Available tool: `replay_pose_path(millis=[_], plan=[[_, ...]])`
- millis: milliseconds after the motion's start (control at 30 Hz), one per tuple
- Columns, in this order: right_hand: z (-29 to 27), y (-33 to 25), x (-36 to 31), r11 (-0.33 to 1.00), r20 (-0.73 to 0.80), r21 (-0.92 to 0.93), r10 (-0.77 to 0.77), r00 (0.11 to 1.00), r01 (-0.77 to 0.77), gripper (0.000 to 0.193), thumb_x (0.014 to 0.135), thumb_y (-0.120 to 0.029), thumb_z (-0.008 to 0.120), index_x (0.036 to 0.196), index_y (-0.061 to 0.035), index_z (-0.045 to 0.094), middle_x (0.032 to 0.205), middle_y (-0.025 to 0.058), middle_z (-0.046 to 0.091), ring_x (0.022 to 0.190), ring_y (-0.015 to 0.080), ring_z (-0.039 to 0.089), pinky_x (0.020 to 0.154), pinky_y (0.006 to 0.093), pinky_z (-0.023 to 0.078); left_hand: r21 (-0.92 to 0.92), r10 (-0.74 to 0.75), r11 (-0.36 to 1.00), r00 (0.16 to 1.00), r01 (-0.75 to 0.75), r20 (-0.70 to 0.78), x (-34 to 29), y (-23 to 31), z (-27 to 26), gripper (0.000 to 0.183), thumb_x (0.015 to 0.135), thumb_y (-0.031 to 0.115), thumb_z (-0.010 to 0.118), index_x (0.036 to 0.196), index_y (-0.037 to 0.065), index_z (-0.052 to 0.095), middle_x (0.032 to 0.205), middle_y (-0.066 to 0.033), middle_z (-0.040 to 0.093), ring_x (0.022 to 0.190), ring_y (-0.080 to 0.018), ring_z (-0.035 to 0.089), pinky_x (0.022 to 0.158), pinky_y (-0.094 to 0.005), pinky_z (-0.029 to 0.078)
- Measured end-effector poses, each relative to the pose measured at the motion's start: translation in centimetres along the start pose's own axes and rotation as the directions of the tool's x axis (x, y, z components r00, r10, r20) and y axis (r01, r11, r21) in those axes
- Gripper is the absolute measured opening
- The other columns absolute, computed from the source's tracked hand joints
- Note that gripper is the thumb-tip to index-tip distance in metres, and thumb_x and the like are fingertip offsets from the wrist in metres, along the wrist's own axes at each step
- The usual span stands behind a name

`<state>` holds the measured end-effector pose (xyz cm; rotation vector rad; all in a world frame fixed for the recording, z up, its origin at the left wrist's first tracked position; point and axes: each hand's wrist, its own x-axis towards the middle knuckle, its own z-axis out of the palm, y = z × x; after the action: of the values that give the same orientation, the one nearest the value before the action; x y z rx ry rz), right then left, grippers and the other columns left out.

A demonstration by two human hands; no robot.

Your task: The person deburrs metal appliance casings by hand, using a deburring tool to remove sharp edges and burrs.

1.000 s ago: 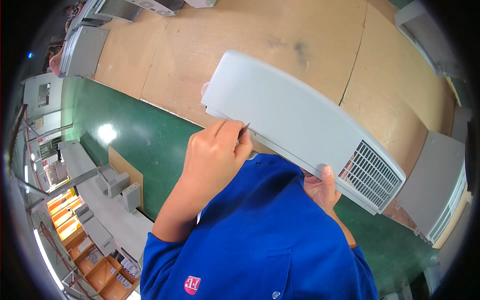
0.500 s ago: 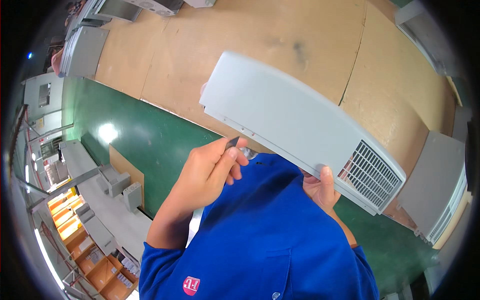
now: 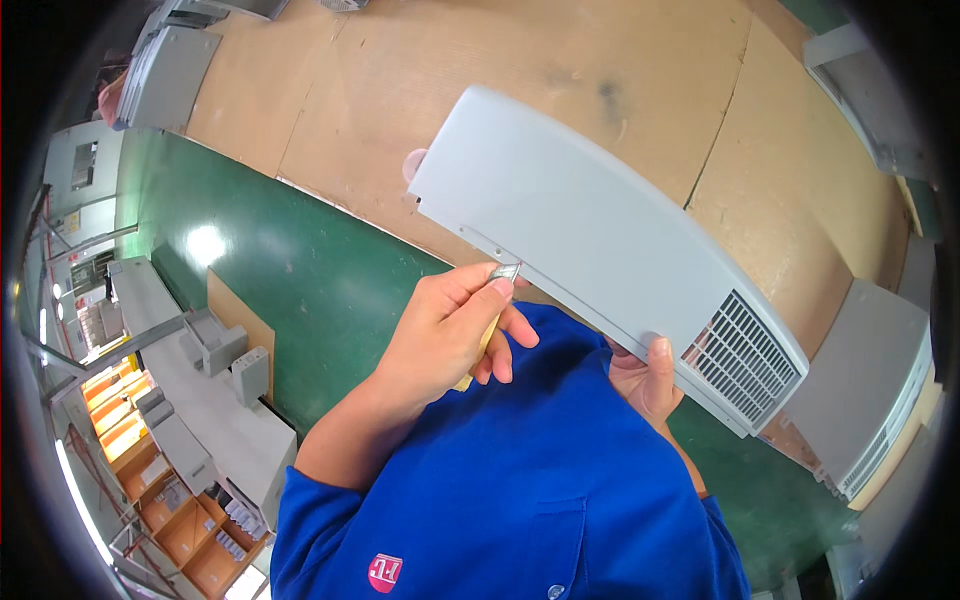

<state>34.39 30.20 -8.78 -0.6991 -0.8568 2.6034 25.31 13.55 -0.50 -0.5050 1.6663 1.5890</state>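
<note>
Centre of frame: long grey plastic panel [image 3: 600, 240] held tilted, vent grille at its lower right end. Right hand [image 3: 642, 375] grips the panel's lower edge near the grille, thumb curled over the front. Left hand [image 3: 450, 335] closed around a small blade [image 3: 505, 272] with a pale handle, metal tip touching the panel's lower edge. Blue shirt [image 3: 520, 500] fills the bottom; green floor [image 3: 300, 260] at left, brown board [image 3: 480, 60] above.

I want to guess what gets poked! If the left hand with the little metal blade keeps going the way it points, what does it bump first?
Most likely the near edge of the grey plastic panel. The left hand aims its small blade up at that edge, almost touching.
</note>
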Motion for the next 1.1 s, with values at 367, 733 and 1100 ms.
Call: replay_pose_path(millis=[367, 733, 1100], plan=[[0.4, -0.7, 0.1, 0.999, 0.008, -0.034, 0.016, 1.0, -0.016, 0.05, 0.085, -0.003, 0.052, 0.131, -0.0013, 0.034, 0.115, 0.0175, 0.054, 0.096, 0.0274, 0.063, 0.074, 0.0394, 0.06, -0.116, -0.009, 0.993, 0.995, 0.02, 0.097, 0.7, -0.4, -0.8, 0.027, 0.095, 0.017, 0.044, 0.106, -0.004, 0.057, 0.067, -0.0083, 0.059, 0.042, -0.0091, 0.048, 0.036, -0.0211, 0.036], [0.0, -0.5, 0.1, 0.999, -0.011, -0.028, 0.026, 1.0, -0.026, 0.048, 0.085, -0.002, 0.052, 0.129, -0.0002, 0.036, 0.113, 0.0181, 0.055, 0.095, 0.0274, 0.063, 0.074, 0.0387, 0.06, -0.117, 0.023, 0.993, 0.991, -0.007, 0.131, 1.4, -0.8, -1.5, 0.026, 0.095, 0.017, 0.045, 0.104, -0.002, 0.06, 0.063, -0.0071, 0.059, 0.037, -0.0068, 0.042, 0.032, -0.0188, 0.028], [-0.5, -0.2, 0.1, 0.998, 0.005, -0.052, -0.029, 1.0, 0.029, 0.051, 0.084, -0.004, 0.053, 0.131, -0.0019, 0.033, 0.115, 0.0185, 0.053, 0.095, 0.0283, 0.063, 0.074, 0.0413, 0.06, 0.15, 0.101, 0.982, 0.99, -0.114, 0.096, 1.6, -1.2, -1.3, 0.031, 0.097, 0.024, 0.044, 0.086, 0.0, 0.059, 0.059, -0.0045, 0.055, 0.041, -0.0078, 0.045, 0.038, -0.022, 0.035]])
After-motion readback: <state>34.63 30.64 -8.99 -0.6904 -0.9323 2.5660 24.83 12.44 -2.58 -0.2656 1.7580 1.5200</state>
